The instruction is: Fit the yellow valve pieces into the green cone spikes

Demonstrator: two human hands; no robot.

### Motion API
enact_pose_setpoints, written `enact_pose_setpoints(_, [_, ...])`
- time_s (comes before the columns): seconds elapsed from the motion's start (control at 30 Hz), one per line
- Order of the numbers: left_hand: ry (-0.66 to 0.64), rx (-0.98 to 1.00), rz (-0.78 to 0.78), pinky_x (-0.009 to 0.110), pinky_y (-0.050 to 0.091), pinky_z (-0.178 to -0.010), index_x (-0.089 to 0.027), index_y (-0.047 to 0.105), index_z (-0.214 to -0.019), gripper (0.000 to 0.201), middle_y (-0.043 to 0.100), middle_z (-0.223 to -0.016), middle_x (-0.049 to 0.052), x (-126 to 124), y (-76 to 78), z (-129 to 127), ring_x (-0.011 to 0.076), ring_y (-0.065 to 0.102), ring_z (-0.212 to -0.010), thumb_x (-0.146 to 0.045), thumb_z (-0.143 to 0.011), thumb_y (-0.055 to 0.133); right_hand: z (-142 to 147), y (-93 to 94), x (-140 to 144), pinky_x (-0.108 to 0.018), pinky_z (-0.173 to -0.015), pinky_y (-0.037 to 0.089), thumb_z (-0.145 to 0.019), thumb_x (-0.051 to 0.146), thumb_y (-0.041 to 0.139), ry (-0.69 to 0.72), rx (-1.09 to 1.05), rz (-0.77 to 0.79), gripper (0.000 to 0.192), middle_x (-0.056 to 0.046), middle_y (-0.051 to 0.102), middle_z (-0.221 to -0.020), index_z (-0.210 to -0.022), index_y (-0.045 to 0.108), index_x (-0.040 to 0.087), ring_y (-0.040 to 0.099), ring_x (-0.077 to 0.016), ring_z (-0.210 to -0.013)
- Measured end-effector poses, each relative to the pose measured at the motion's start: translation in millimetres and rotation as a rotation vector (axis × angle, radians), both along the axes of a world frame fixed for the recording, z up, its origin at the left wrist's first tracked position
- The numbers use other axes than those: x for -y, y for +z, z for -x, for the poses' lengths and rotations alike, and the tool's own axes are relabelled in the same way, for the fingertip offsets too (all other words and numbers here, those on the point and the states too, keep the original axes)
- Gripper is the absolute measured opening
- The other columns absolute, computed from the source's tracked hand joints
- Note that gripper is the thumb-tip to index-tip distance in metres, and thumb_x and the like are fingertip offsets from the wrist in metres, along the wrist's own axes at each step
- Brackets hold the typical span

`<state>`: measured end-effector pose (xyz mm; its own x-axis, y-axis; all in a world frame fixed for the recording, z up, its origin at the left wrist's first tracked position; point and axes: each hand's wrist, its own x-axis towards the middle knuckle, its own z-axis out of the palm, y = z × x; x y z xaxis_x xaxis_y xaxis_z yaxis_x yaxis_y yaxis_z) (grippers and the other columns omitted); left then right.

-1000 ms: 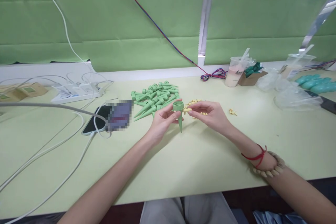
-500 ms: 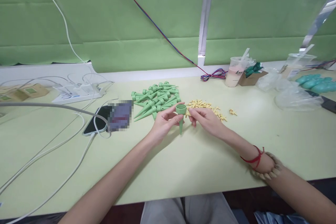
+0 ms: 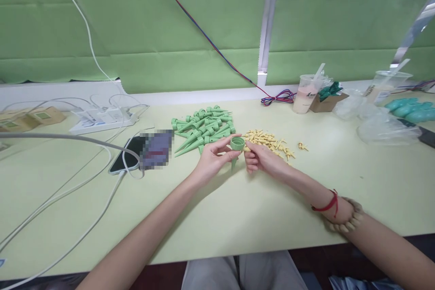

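Observation:
My left hand grips a green plastic watering spike by its collar. The round threaded mouth faces up towards me and the tapered point hangs down, partly behind my fingers. My right hand is closed at the spike's right side, pinching a small yellow valve against the collar. Most of that piece is covered by my thumb and fingers. Behind my left hand lies a heap of green spikes. Just beyond my right hand a pile of yellow valves is spread out, with a few apart to the right.
On the left are a phone, white cables and a power strip. A drink cup, a cardboard box, plastic bags and a turquoise tray stand at the back right.
My right hand has turned slightly, its fingers curling closer together by the spike. The spike's mouth has tipped more towards me, and its point shows less.

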<state>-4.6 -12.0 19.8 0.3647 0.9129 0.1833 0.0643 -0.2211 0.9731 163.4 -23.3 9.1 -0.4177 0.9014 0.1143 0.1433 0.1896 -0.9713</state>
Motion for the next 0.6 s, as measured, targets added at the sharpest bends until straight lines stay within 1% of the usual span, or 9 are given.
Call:
enact_pose_setpoints(0.03, [-0.012,0.015,0.034,0.023,0.047,-0.062,-0.022,0.061,-0.110,0.045,0.065,-0.085,0.003,0.0,-0.1,-0.2,0.0129,0.056,-0.070,-0.036,-0.068,0.066,-0.3,0.2,0.5,-0.025,-0.053,0.037,-0.088,0.053,0.019,-0.017,0.030,-0.040,0.044,0.005,0.027,-0.053,-0.059,0.027,0.021,0.034,-0.0100,-0.047])
enact_pose_setpoints(0.13, [-0.059,0.069,0.147,0.021,0.046,-0.055,-0.020,0.063,-0.105,0.039,0.063,-0.083,0.004,-0.4,-0.4,-0.7,0.0131,0.058,-0.066,-0.041,-0.072,0.062,-4.0,1.7,3.2,-0.025,-0.055,0.032,-0.088,0.046,0.032,-0.175,0.253,-0.381,0.038,0.003,0.036,-0.058,-0.061,0.033,0.020,0.036,-0.0110,-0.054])
enact_pose_setpoints(0.2, [-0.070,0.075,0.156,0.021,0.046,-0.055,-0.020,0.063,-0.103,0.037,0.063,-0.086,0.005,-0.5,-0.5,-0.7,0.0127,0.058,-0.067,-0.041,-0.073,0.061,-5.4,1.8,5.0,-0.025,-0.055,0.030,-0.088,0.042,0.036,-0.219,0.327,-0.484,0.034,0.003,0.037,-0.059,-0.062,0.034,0.020,0.036,-0.0112,-0.055])
enact_pose_setpoints(0.3, [-0.038,0.016,0.068,0.023,0.047,-0.062,-0.022,0.058,-0.113,0.042,0.063,-0.082,0.003,-0.4,-0.8,-0.6,0.0128,0.057,-0.069,-0.036,-0.074,0.061,-2.5,-0.9,6.3,-0.025,-0.055,0.031,-0.089,0.042,0.034,-0.162,0.202,-0.329,0.035,0.003,0.037,-0.057,-0.062,0.035,0.020,0.039,-0.0111,-0.055])
enact_pose_setpoints(0.43, [0.034,-0.084,-0.163,0.024,0.046,-0.065,-0.021,0.062,-0.109,0.040,0.063,-0.095,0.005,-0.9,-2.1,-1.1,0.0128,0.053,-0.072,-0.030,-0.071,0.063,4.9,-5.5,4.4,-0.025,-0.050,0.036,-0.083,0.053,0.036,-0.006,-0.173,0.127,0.040,0.007,0.026,-0.052,-0.060,0.028,0.021,0.032,-0.0089,-0.045])
enact_pose_setpoints(0.5, [0.041,-0.104,-0.212,0.023,0.046,-0.063,-0.021,0.064,-0.106,0.038,0.061,-0.101,0.005,-1.0,-2.4,-1.5,0.0126,0.052,-0.072,-0.029,-0.069,0.065,6.4,-5.8,3.2,-0.025,-0.046,0.035,-0.082,0.058,0.032,0.059,-0.231,0.309,0.043,0.008,0.019,-0.050,-0.059,0.023,0.022,0.025,-0.0081,-0.040])
enact_pose_setpoints(0.53, [0.034,-0.100,-0.184,0.023,0.046,-0.062,-0.021,0.064,-0.107,0.039,0.062,-0.099,0.005,-0.8,-2.4,-1.8,0.0123,0.052,-0.071,-0.029,-0.069,0.065,6.3,-5.6,2.9,-0.025,-0.045,0.034,-0.083,0.059,0.027,0.069,-0.201,0.330,0.044,0.008,0.019,-0.049,-0.059,0.022,0.022,0.024,-0.0083,-0.039])
enact_pose_setpoints(0.57, [0.021,-0.080,-0.125,0.023,0.046,-0.061,-0.021,0.063,-0.107,0.039,0.063,-0.095,0.004,-0.6,-2.3,-2.1,0.0122,0.053,-0.069,-0.031,-0.070,0.064,5.6,-5.2,2.9,-0.025,-0.045,0.034,-0.083,0.059,0.024,0.048,-0.141,0.278,0.045,0.008,0.020,-0.048,-0.058,0.023,0.022,0.025,-0.0088,-0.040])
enact_pose_setpoints(0.6, [0.006,-0.043,-0.049,0.023,0.046,-0.059,-0.021,0.063,-0.107,0.038,0.063,-0.092,0.004,-0.4,-2.0,-2.4,0.0121,0.054,-0.068,-0.034,-0.071,0.063,4.6,-4.9,3.2,-0.025,-0.046,0.033,-0.084,0.058,0.024,-0.002,-0.057,0.158,0.045,0.007,0.023,-0.048,-0.058,0.025,0.022,0.028,-0.0096,-0.041])
